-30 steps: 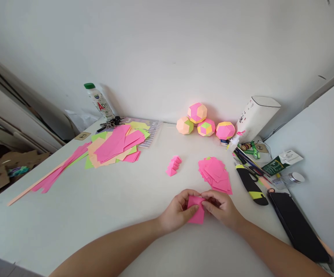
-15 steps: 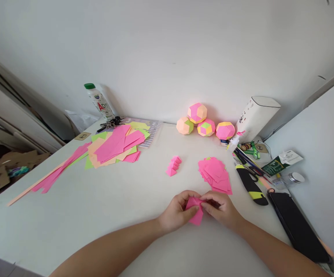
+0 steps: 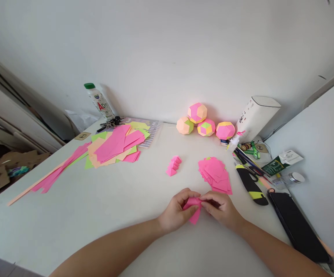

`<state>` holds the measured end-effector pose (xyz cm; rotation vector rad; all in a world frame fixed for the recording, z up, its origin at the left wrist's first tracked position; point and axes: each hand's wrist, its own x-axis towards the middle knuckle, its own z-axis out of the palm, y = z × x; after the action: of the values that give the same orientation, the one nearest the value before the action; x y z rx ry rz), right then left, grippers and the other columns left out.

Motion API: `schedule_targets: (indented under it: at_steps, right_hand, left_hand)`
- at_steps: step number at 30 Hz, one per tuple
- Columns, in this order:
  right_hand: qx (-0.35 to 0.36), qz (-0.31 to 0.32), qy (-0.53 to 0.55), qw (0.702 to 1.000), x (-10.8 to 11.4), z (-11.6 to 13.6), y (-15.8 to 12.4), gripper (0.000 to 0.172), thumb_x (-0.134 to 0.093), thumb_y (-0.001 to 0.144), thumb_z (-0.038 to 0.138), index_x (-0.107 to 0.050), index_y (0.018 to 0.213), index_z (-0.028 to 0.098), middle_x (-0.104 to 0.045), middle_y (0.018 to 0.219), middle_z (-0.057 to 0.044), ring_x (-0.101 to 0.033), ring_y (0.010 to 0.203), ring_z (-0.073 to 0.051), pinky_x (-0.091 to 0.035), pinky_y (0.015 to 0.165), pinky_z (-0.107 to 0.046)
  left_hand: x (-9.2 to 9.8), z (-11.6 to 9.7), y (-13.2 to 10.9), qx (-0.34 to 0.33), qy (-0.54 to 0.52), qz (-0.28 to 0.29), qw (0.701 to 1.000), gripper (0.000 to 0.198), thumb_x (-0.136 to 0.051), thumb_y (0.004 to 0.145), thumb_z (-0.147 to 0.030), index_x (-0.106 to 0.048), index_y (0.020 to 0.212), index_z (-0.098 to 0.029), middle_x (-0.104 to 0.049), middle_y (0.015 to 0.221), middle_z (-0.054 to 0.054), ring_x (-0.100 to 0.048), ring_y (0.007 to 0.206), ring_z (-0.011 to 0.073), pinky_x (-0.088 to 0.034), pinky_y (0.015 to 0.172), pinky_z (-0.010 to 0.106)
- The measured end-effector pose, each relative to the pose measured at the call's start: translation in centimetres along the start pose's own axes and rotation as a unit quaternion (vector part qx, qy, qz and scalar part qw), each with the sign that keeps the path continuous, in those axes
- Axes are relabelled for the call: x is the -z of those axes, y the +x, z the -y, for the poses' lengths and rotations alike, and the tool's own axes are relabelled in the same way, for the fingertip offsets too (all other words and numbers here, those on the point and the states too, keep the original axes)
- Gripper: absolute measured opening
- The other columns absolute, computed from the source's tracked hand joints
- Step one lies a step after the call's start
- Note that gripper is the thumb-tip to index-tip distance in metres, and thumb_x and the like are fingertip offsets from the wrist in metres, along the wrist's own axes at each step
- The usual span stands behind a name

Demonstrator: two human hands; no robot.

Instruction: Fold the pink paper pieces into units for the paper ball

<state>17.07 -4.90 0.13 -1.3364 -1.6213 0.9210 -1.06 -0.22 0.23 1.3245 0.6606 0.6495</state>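
Both of my hands meet low in the middle of the white table (image 3: 97, 207), pinching one small pink paper piece (image 3: 195, 216). My left hand (image 3: 176, 211) grips its left side with thumb and fingers closed. My right hand (image 3: 221, 209) pinches its upper right edge. The paper is folded narrow and its lower tip points down at the table. Just beyond my right hand lies a pile of pink paper squares (image 3: 215, 175). A short row of folded pink units (image 3: 173, 165) sits further back to the left.
Mixed pink, peach and green sheets (image 3: 115, 145) and long strips (image 3: 51, 175) lie at the left. Several paper balls (image 3: 204, 121) sit by the wall, next to a white box (image 3: 256, 115). A utility knife (image 3: 250, 186), phone (image 3: 296, 227), bottle (image 3: 99, 100) and keys (image 3: 110, 123) are around.
The pink piece between my hands has been folded narrower; less of it shows below my fingers. Both hands stay in nearly the same spot.
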Motion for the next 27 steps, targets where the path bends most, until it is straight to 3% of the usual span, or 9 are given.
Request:
schedule_targets:
  at_steps: [11,27]
  right_hand:
    - [0.001,0.010,-0.007,1.000,0.04,0.06,0.09,0.016,-0.056,0.084,0.029,-0.068,0.087,0.020,-0.068,0.075,-0.005,-0.059,0.066,-0.017,-0.047,0.057,-0.028]
    - [-0.011,0.033,0.009,0.999,0.05,0.38,0.18,0.016,-0.056,0.083,0.030,-0.067,0.081,0.019,-0.065,0.068,-0.004,-0.055,0.059,-0.015,-0.044,0.053,-0.026]
  left_hand:
    - [-0.13,0.07,-0.04,0.051,-0.051,0.016,0.997,0.034,-0.064,0.075,-0.038,-0.055,0.101,-0.017,-0.054,0.078,0.001,-0.049,0.066,0.0109,-0.041,0.063,0.025]
    - [-0.23,0.56,0.00,0.062,-0.041,0.010,0.997,0.037,-0.066,0.074,-0.038,-0.056,0.102,-0.017,-0.059,0.081,0.002,-0.053,0.070,0.0125,-0.043,0.066,0.027]
